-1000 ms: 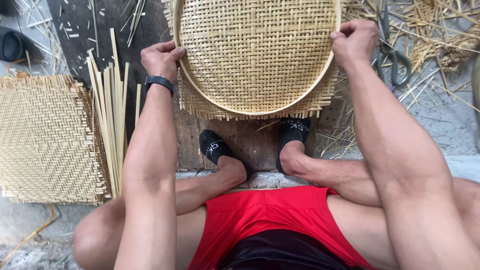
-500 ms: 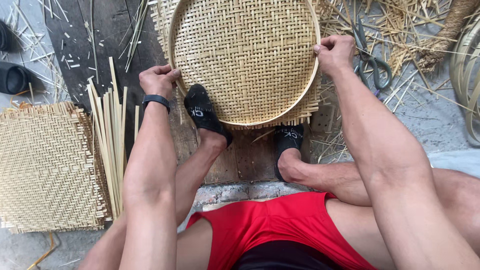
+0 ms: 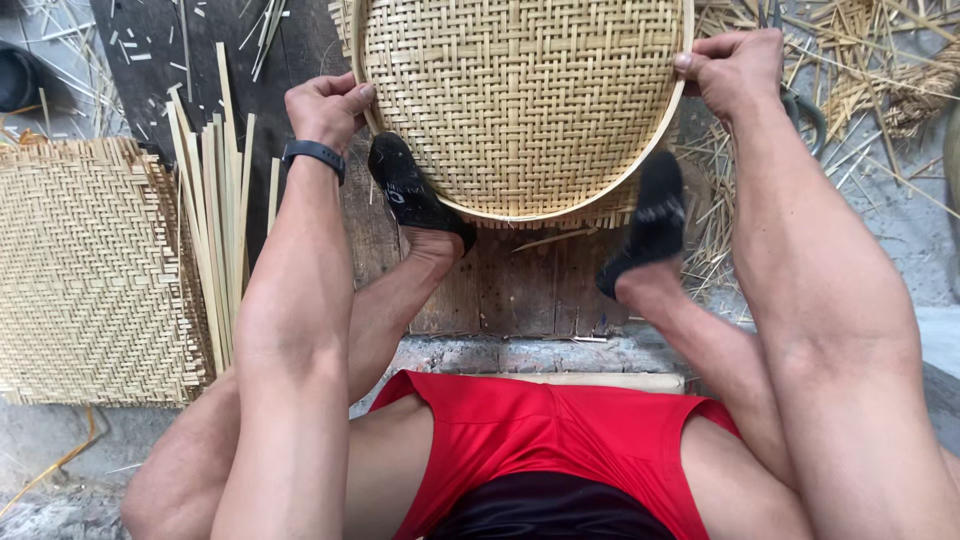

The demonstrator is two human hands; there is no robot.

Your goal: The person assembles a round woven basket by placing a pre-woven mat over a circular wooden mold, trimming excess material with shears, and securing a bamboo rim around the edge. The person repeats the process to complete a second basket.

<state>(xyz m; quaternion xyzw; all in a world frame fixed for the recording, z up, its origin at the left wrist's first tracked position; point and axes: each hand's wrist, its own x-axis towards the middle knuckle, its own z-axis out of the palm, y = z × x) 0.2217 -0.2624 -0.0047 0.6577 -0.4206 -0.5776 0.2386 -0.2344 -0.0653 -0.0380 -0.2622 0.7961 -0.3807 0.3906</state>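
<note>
The ground is rough grey concrete littered with straw and split cane offcuts, thickest toward 1 and 2 o'clock. A dark wooden board lies across the middle, running up to 11 o'clock, and the person sits at its near edge in red shorts.

A round woven bamboo tray fills the top centre at 12 o'clock, its pale hoop rim facing the person and a ragged fringe of uncut strips showing under its lower edge. The left hand, with a black wristband on its wrist, is clenched on the rim at the tray's 9 o'clock side. The right hand is closed on the rim at the tray's 3 o'clock side, thumb on the inner edge. Both feet in black socks are at the tray's lower rim: the left foot at about 7 o'clock, touching it, the right foot at about 5 o'clock.

At 9 o'clock a flat square woven mat lies on the ground, with a bundle of loose bamboo strips just beside it, between mat and left forearm. Scissors lie partly hidden behind the right hand.
</note>
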